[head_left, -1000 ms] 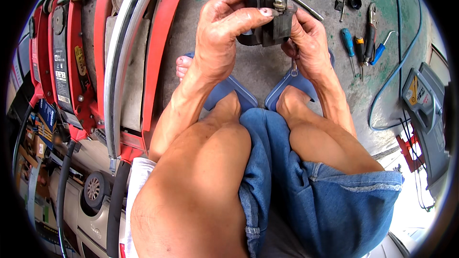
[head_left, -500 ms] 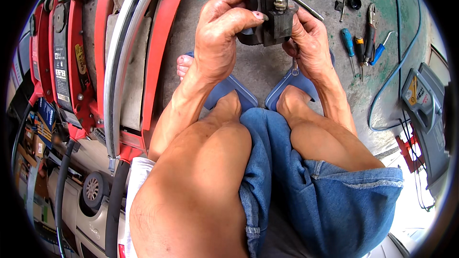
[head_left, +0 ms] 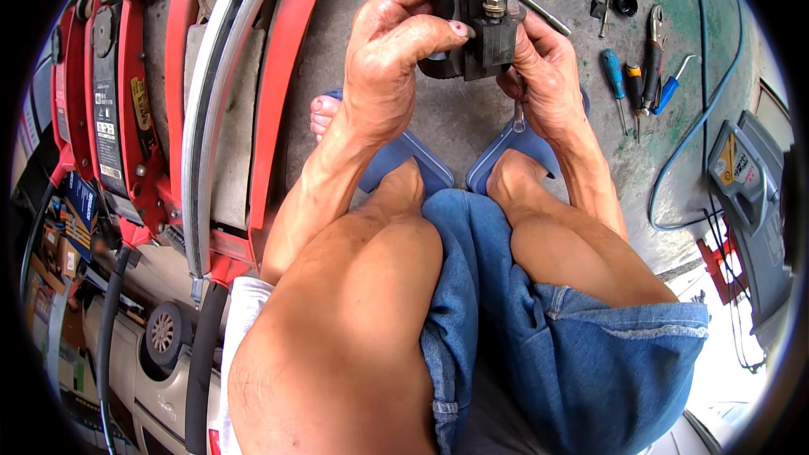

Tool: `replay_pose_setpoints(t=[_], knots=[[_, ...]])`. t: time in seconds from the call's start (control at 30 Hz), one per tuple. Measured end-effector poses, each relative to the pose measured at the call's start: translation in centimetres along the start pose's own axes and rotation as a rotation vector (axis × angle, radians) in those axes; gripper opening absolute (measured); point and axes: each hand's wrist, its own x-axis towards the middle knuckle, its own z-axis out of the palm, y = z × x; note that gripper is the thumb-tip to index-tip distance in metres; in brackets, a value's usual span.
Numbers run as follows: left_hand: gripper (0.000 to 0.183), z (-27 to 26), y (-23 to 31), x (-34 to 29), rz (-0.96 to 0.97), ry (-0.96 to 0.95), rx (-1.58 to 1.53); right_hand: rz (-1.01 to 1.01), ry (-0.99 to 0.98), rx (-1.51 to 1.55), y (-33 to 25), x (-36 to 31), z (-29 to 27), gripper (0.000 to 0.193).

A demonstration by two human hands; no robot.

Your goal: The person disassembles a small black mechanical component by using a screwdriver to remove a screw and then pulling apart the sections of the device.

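Note:
Above the floor in front of me, my left hand [head_left: 383,59] is closed on the left side of a black blocky part [head_left: 489,49], its thumb lying across the front. A bolt with a nut [head_left: 494,2] stands out from the upper face of that part. My right hand [head_left: 546,72] is closed at the part's right edge, fingers curled. From under that palm pokes the ring end of a slim metal wrench [head_left: 519,125]; the hand hides most of its shaft. Just beyond the hands, a metal bar with a socket-like end [head_left: 539,10] is partly covered.
Red floor jacks [head_left: 126,118] and a curved silver-and-black strip [head_left: 211,101] stand close on the left. At right lie a blue screwdriver [head_left: 613,72], pliers [head_left: 653,55], a blue-handled hook [head_left: 670,93] and a black cap [head_left: 624,2]. A blue hose [head_left: 701,118] runs past a grey case [head_left: 746,160].

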Motion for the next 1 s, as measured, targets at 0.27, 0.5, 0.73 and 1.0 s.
replay_pose_setpoints(t=[0.27, 0.5, 0.73, 1.0], knots=[[0.035, 0.3, -0.4, 0.3, 0.021, 0.056, -0.054, 0.010, 0.000, -0.014, -0.2, -0.1, -0.1, 0.047], [0.023, 0.3, -1.0, 0.7, -0.052, 0.124, -0.171, 0.034, 0.061, -0.067, 0.0, 0.2, 0.1, 0.046], [0.028, 0.6, -2.0, 1.1, -0.274, 0.262, -0.208, 0.154, 0.154, -0.212, -0.7, 0.2, 0.7, 0.056], [0.026, -0.5, -3.9, 1.3, -0.432, 0.256, -0.239, 0.268, 0.108, -0.216, -0.8, 0.3, 0.4, 0.056]])
